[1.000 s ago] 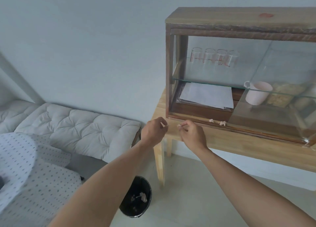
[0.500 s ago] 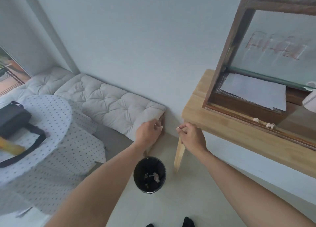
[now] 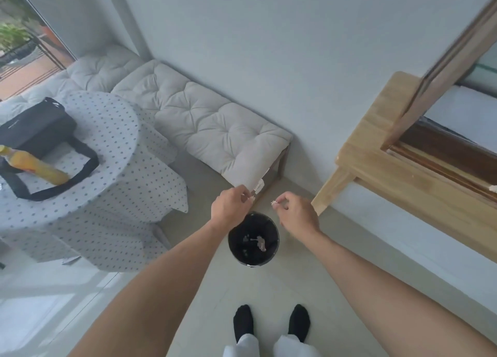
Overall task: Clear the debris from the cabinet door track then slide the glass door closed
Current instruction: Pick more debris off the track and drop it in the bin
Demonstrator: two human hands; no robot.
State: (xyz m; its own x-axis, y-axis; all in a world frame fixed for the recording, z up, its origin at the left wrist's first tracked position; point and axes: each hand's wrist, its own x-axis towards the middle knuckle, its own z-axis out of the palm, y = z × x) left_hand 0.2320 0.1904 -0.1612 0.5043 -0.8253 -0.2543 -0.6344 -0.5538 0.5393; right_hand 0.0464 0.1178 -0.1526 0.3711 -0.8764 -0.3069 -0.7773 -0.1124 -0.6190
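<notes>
Floor bin [image 3: 253, 239] below debris-pinching right hand [image 3: 297, 213]

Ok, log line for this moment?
phase: dumping debris | left hand: pinching scrap | right hand: pinching scrap | bin: below hands | track: scrap left

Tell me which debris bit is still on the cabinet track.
The pale debris bit at the frame's right edge lies on the track; other bits are pinched in both hands or inside the black bin.

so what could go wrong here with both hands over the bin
Both hands, left hand and right hand, pinch tiny debris near the far rim of the small black bin, so dropped bits may land on the floor. At least one scrap remains on the cabinet track at the frame's edge and could block the door.
</notes>
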